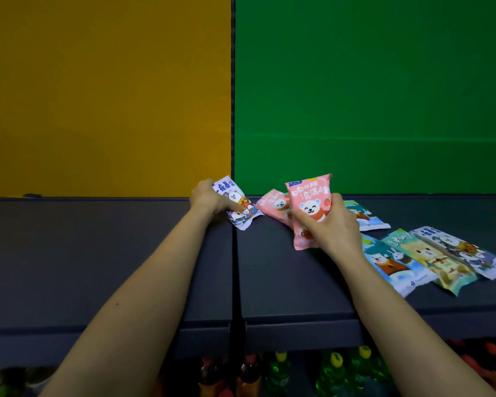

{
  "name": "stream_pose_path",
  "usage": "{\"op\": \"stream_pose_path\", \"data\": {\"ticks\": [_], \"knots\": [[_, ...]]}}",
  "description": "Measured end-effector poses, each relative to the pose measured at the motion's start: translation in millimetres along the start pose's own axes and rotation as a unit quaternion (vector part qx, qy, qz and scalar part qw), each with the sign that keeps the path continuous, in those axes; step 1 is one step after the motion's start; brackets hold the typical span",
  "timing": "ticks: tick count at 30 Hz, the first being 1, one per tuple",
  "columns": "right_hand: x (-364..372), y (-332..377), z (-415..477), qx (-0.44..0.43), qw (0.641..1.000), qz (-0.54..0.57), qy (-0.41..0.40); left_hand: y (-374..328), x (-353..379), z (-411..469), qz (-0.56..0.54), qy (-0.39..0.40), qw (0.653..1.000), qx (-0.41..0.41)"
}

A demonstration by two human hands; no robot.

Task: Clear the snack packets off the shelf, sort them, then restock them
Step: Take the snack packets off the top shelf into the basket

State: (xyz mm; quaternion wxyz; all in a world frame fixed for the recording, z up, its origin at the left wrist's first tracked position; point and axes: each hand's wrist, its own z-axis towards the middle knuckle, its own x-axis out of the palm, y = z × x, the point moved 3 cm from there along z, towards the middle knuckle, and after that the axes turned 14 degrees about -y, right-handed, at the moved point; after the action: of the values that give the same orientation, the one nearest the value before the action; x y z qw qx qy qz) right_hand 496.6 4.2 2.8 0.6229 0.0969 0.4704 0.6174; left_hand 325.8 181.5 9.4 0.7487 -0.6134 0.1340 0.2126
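My left hand (209, 197) grips a purple-and-white snack packet (239, 207) near the seam of the dark shelf (98, 253). My right hand (331, 222) holds a pink bear packet (309, 196) upright above the shelf. A second pink packet (272, 204) lies just behind it, between my hands. To the right lie a teal packet (367, 217) at the back, then a row of a blue-teal packet (390, 265), a green-yellow packet (430, 259) and a white-blue packet (464, 250).
A yellow panel (106, 96) and a green panel (372, 93) form the back wall behind the shelf. Below the shelf's front edge stand green bottles (332, 371) and dark bottles (226, 376).
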Motion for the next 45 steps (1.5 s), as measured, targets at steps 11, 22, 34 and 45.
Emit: {"op": "stream_pose_path", "data": {"ticks": [11,22,34,45], "knots": [[6.6,62.4,-39.3,0.027,0.97,0.224,0.092,55.5,-199.2,-70.5,-0.204,-0.044,0.977,-0.054],[73.7,244.8,-290.5,-0.027,0.793,0.376,0.478,238.1,-454.8,-268.8,-0.136,-0.307,0.927,-0.165],[136.5,304.6,-649.5,-0.04,0.635,0.292,0.714,455.9,-591.0,-505.1,-0.172,-0.525,0.759,-0.344],[232.8,251.7,-881.3,0.023,0.585,0.137,0.799,653.4,-598.3,-592.4,-0.203,-0.574,0.64,-0.468]]}}
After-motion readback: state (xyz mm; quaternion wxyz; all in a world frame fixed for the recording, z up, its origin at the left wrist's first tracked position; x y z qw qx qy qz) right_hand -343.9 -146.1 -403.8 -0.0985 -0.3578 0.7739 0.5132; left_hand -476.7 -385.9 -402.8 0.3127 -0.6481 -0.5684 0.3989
